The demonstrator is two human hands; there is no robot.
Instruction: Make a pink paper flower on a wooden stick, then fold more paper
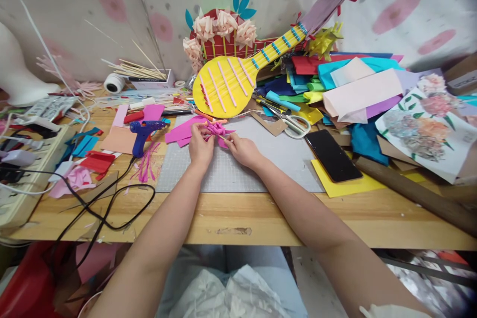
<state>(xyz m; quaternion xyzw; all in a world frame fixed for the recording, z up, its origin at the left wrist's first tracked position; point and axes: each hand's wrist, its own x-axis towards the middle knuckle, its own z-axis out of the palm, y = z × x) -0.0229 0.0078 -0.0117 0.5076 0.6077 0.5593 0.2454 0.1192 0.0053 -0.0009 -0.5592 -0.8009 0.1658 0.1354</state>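
Observation:
Above the grey cutting mat [238,171], my left hand [201,145] is closed on a magenta paper flower [216,128]. My right hand [242,149] pinches a thin wooden stick [222,137] whose tip meets the flower's petals. Pieces of magenta paper [182,131] lie on the mat just left of my left hand. Right behind the flower rests the round body of a yellow paper lute [223,89] with pink strips across it. The undersides of my fingers, and how they grip, are partly hidden.
A blue glue gun [143,136] stands to the left, its black cord [119,186] looping over the table edge. Scissors [296,126], a phone [333,155] on yellow paper and a cardboard tube [410,191] lie right. Coloured paper [361,89] is piled behind them.

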